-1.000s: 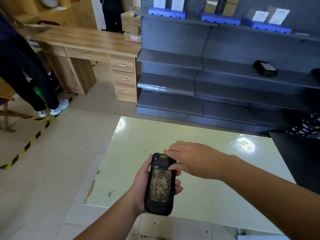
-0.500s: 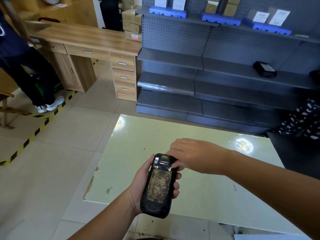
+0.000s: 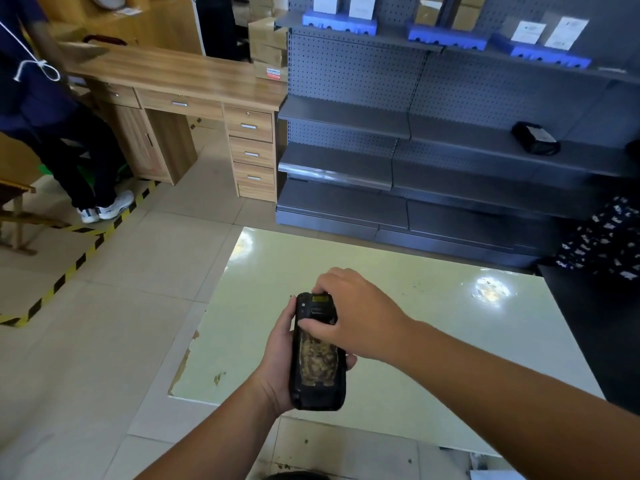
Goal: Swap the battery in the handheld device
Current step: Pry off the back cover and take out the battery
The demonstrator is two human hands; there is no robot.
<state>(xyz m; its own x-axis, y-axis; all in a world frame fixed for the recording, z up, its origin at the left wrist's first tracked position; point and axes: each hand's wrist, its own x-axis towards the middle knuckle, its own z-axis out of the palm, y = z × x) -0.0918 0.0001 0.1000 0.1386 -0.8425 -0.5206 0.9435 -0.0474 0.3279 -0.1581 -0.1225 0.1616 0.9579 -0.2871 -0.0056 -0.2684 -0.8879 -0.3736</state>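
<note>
Holding the handheld device in both hands, above the near-left part of the pale green table. My left hand wraps it from the 9 o'clock side, palm under the lower body, fingertips just showing past the right edge at approx 3 o'clock. My right hand comes in from 3 o'clock and clamps the top end: thumb pressed across the face just below the dark slot, fingers curled over the top at 12 o'clock. So both hands are closed on the same unit and close together, touching or nearly so.

Hard to read: the worn yellowish panel on the upward face is blurry, can't tell if it's a screen, label or cover. Far side of the device is hidden by the left palm; the right fingers cover the top edge. No battery visible, and can't tell whether any latch is open.

Long axis runs approx 12 to 6 o'clock, top end away from me, tilted slightly left at the top, worn face up toward the cam.
</note>
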